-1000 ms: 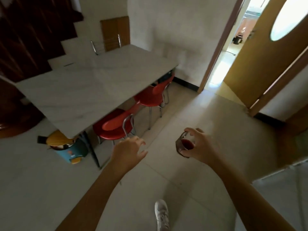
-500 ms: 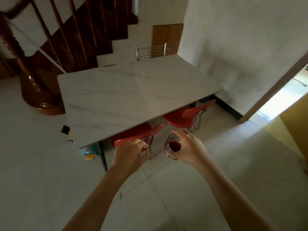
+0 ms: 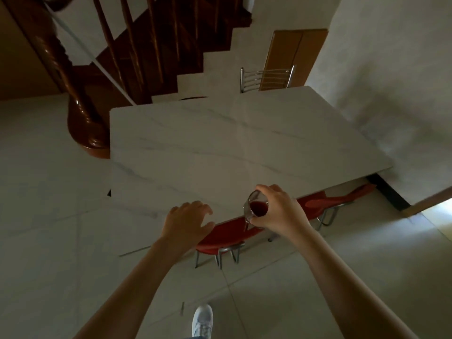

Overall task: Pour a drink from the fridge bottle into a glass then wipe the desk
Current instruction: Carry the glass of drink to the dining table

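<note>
My right hand (image 3: 278,211) grips a small clear glass (image 3: 256,209) holding dark red drink, just above the near edge of the white marble table (image 3: 220,148). The glass tilts toward me, and a thin red streak runs down from its lower rim. My left hand (image 3: 188,221) hovers with loosely spread fingers over the table's near edge, left of the glass, holding nothing. No bottle and no cloth are in view.
Two red chairs (image 3: 225,236) are tucked under the table's near side, and a metal-backed chair (image 3: 266,78) stands at its far end. A dark wooden staircase with a newel post (image 3: 83,113) rises at the left. My white shoe (image 3: 201,320) is on the tiled floor.
I have walked up to the table, which now fills the middle of the view. Both hands moved forward to its near edge, the right one still carrying the glass.
</note>
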{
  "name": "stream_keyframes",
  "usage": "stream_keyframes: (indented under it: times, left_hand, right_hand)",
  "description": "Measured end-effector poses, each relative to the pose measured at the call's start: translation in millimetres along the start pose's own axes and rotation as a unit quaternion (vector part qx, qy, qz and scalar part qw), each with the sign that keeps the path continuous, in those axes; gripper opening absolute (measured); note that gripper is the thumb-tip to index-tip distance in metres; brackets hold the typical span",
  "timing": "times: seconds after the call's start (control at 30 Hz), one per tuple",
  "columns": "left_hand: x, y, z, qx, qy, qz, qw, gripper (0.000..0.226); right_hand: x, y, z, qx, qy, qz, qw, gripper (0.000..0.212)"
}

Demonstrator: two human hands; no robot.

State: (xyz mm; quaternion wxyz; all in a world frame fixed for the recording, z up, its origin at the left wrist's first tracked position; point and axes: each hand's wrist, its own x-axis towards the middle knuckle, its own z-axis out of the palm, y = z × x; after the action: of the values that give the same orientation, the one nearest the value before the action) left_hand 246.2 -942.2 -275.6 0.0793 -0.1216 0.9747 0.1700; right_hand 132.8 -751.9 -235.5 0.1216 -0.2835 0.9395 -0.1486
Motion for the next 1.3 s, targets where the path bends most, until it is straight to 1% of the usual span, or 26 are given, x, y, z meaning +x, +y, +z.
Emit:
stream_keyframes:
  times: [0.1,0.27,0.5,0.7,0.83,0.97,1.3]
  left_hand:
    - [37,-11,-13,0.001,0.008,-0.003,1.0,0.036]
    - [83,-28,-22,-0.01,0.015,-0.029,0.999,0.036]
    - [129,-48,-6,-0.029,-0.004,-0.119,0.992,0.034]
    - [167,-48,3,-0.042,-0.015,-0.178,0.983,0.034]
    - [193,-42,7,-0.063,-0.008,-0.201,0.978,0.033]
    - [209,-33,11,-0.063,-0.007,-0.203,0.977,0.034]
    - [205,-34,12,-0.061,0.001,-0.217,0.974,0.034]
  right_hand:
    - [47,4,-1,0.003,-0.009,0.0,1.0,0.077]
    - [115,9,11,0.001,-0.03,0.006,1.0,0.077]
    - [203,21,42,0.009,-0.077,-0.037,0.996,0.075]
    - [263,34,62,0.022,-0.124,-0.051,0.991,0.081]
    - [286,40,72,0.012,-0.144,-0.062,0.988,0.082]
    - [296,46,79,0.019,-0.164,-0.069,0.984,0.082]
    - [303,50,90,0.026,-0.167,-0.079,0.982,0.085]
